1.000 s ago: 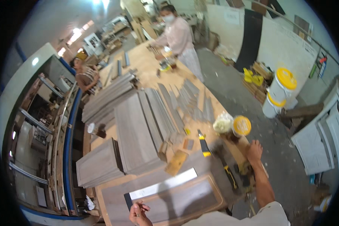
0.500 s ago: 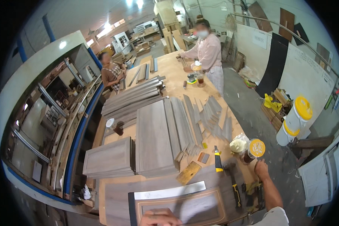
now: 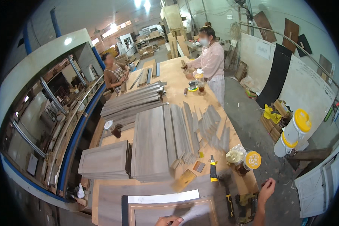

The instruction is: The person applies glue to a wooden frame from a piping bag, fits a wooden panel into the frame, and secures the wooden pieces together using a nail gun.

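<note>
- My left hand [image 3: 168,220] sits at the very bottom edge of the view, fingers curled down onto the framed door panel [image 3: 173,213] in front of me. It presses on the panel's face, but I cannot tell whether it is actually gripping anything.
- That panel lies flat on the near end of the workbench [image 3: 177,81], grey-brown with a lighter wood frame, and a white strip [image 3: 164,197] lies along its far edge.
- My right hand [image 3: 266,189] is up off the bench at its right corner, fingers loosely spread, holding nothing.
- Just left of that hand a clutter of dark tools lies on the bench, among them a yellow-and-black utility knife [image 3: 213,169].
- Beyond the tools stands a jar with a yellow lid [image 3: 252,160], touching a clear bag of pale stuff [image 3: 235,155].
- Mid-bench, a stack of grey boards [image 3: 151,141] rises just past my panel, with a lower stack of framed panels [image 3: 103,160] to its left.
- Narrow grey slats [image 3: 211,124] fan out to the right of the boards.
- At the far end a person in a pink top [image 3: 211,62] stands at the right of the bench; another person in a checked top [image 3: 115,73] is on the left side.
- On the floor to my right stand white tubs with yellow lids [image 3: 292,133].
</note>
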`<act>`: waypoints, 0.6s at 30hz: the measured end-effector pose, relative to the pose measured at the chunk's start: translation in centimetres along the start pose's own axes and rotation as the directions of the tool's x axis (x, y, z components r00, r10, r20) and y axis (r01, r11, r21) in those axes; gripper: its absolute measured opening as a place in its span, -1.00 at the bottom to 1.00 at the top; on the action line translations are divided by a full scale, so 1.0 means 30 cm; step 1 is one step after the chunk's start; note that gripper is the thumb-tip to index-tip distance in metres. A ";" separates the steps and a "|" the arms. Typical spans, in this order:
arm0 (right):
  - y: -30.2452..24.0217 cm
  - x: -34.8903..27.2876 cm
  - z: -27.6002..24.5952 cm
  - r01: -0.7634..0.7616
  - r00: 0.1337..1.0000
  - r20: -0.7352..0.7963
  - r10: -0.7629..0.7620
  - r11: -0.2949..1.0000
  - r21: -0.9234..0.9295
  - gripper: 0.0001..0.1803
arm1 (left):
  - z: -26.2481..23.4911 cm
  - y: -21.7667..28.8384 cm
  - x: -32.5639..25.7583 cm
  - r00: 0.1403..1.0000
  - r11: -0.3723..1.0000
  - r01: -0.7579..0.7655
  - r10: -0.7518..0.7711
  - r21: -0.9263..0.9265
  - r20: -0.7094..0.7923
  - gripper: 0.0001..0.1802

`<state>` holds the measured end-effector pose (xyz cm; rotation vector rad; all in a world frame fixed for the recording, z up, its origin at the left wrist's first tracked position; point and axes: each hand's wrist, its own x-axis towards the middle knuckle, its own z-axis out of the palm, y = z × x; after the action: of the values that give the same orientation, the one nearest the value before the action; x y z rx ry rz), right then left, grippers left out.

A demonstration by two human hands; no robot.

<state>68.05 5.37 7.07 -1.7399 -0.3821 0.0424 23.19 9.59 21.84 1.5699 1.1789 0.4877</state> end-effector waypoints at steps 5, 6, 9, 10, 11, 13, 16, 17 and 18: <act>-0.301 -0.476 0.114 -0.117 0.829 0.554 -0.071 0.948 0.297 -0.81 | 0.160 0.034 0.142 0.946 0.982 -0.188 0.172 -0.035 -0.274 -0.39; -0.305 -0.574 0.161 -0.182 0.717 0.685 -0.130 0.913 0.364 -0.73 | 0.176 0.091 0.170 0.945 0.979 -0.197 0.177 -0.047 -0.274 -0.39; -0.490 -0.722 0.223 -0.196 0.374 0.897 -0.235 0.925 0.324 -0.39 | 0.183 0.218 0.220 0.802 0.851 -0.495 0.525 0.174 -0.287 -0.25; -0.492 -0.753 0.233 -0.182 0.326 0.898 -0.296 0.912 0.367 -0.31 | 0.179 0.232 0.226 0.783 0.815 -0.541 0.578 0.209 -0.228 -0.19; -0.486 -0.770 0.241 -0.176 0.327 0.896 -0.299 0.913 0.369 -0.31 | 0.177 0.240 0.228 0.759 0.773 -0.587 0.629 0.242 -0.167 -0.14; -0.446 -0.797 0.259 -0.324 0.354 0.870 -0.342 0.828 0.457 -0.17 | 0.162 0.236 0.218 0.786 0.788 -0.584 0.609 0.195 -0.106 -0.09; -0.110 -0.860 0.332 -0.029 0.341 0.909 -0.241 0.963 0.267 -0.04 | 0.149 0.242 0.194 0.815 0.803 -0.578 0.579 0.146 0.039 -0.03; -0.165 -0.867 0.310 -0.027 0.329 0.912 -0.246 0.963 0.269 -0.04 | 0.144 0.239 0.183 0.821 0.808 -0.571 0.560 0.146 0.112 -0.01; -0.313 -0.874 0.261 -0.351 0.385 0.893 -0.232 0.859 0.374 -0.22 | 0.140 0.237 0.172 0.824 0.810 -0.567 0.558 0.147 0.101 -0.01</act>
<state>39.28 6.98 9.71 -0.9953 -1.0325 1.1630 31.81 12.34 25.45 2.0798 0.7044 0.7368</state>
